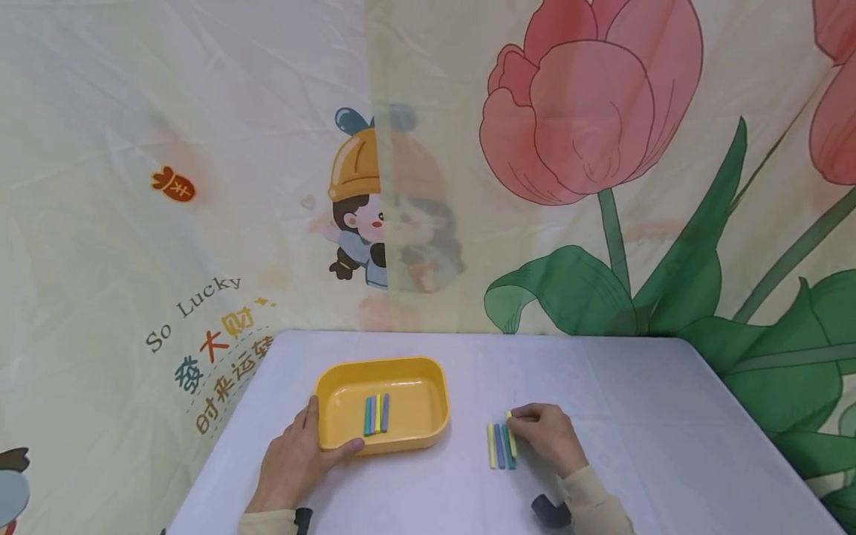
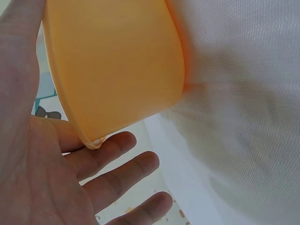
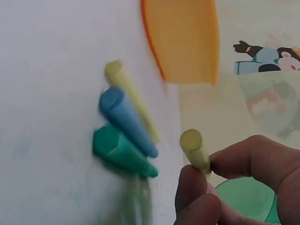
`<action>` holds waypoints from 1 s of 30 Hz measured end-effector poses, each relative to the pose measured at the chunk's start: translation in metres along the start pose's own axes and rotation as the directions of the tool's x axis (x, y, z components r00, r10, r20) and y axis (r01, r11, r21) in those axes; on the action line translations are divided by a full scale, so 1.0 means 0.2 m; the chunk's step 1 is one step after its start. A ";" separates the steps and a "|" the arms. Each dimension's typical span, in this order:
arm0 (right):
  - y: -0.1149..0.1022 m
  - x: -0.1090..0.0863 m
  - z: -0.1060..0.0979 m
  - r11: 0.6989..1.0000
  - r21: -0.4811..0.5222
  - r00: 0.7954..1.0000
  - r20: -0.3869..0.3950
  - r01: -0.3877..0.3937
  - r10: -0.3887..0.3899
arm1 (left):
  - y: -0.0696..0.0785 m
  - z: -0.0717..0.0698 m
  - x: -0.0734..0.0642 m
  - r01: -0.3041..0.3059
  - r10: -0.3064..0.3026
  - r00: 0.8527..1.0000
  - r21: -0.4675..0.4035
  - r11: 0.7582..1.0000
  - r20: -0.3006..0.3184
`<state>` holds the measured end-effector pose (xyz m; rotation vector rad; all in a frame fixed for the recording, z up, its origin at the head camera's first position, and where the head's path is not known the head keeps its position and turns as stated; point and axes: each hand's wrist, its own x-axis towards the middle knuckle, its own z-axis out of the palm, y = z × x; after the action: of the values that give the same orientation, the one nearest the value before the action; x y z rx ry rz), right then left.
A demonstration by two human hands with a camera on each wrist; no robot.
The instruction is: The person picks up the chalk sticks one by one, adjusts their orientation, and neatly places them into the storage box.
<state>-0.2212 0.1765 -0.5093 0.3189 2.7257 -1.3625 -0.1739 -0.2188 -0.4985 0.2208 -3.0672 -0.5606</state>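
A yellow tray (image 1: pixel 414 443) stands on the table, and my left hand (image 1: pixel 292 458) grips its near left corner. Thumb and index finger are at the rim; the other fingers (image 2: pixel 126 180) are spread outside the wall. Inside lie several chalk sticks (image 1: pixel 377 414) side by side, green, purple, yellow and blue. My right hand (image 1: pixel 545 435) pinches a pale yellow chalk stick (image 3: pixel 192 143) between thumb and fingertips, raised above the table in the right wrist view. Beside it lie a yellow chalk stick (image 3: pixel 133 96), a blue one (image 3: pixel 126 119) and a green one (image 3: pixel 123 151), in a row.
A white cloth covers the table (image 1: pixel 642 446). Behind it hangs a printed curtain (image 1: pixel 428 312) with tulips and cartoon figures. The tray stands left of the chalk row, with a stretch of cloth between them. Dark bands (image 1: pixel 551 511) show at both wrists.
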 end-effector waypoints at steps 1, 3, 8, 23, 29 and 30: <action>-0.01 0.00 0.00 1.000 0.028 1.000 0.004 -0.006 0.006 | 0.00 0.00 0.00 -0.004 0.004 1.000 -0.001 1.000 -0.003; -0.04 0.00 0.01 0.996 0.088 0.999 0.015 -0.031 0.029 | 0.00 0.00 0.00 -0.013 0.012 1.000 -0.004 1.000 -0.009; -0.09 -0.01 0.02 0.983 0.174 0.998 0.022 -0.056 0.053 | 0.01 -0.01 0.00 -0.016 0.016 1.000 -0.004 1.000 -0.013; -0.26 -0.01 0.09 0.947 0.321 0.998 0.069 -0.020 -0.003 | 0.01 -0.01 0.00 -0.002 0.002 1.000 -0.006 1.000 -0.002; -0.35 0.00 0.11 0.937 0.350 0.994 0.097 0.018 -0.055 | 0.00 0.00 0.00 0.005 -0.005 1.000 -0.010 1.000 0.001; -0.36 0.01 0.11 0.934 0.357 0.993 0.103 0.024 -0.065 | 0.00 0.00 0.00 0.007 -0.007 1.000 -0.011 1.000 0.001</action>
<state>-0.2389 0.1165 -0.4666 0.1935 2.3997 -1.8269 -0.1730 -0.2181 -0.4974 0.2313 -3.0644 -0.5782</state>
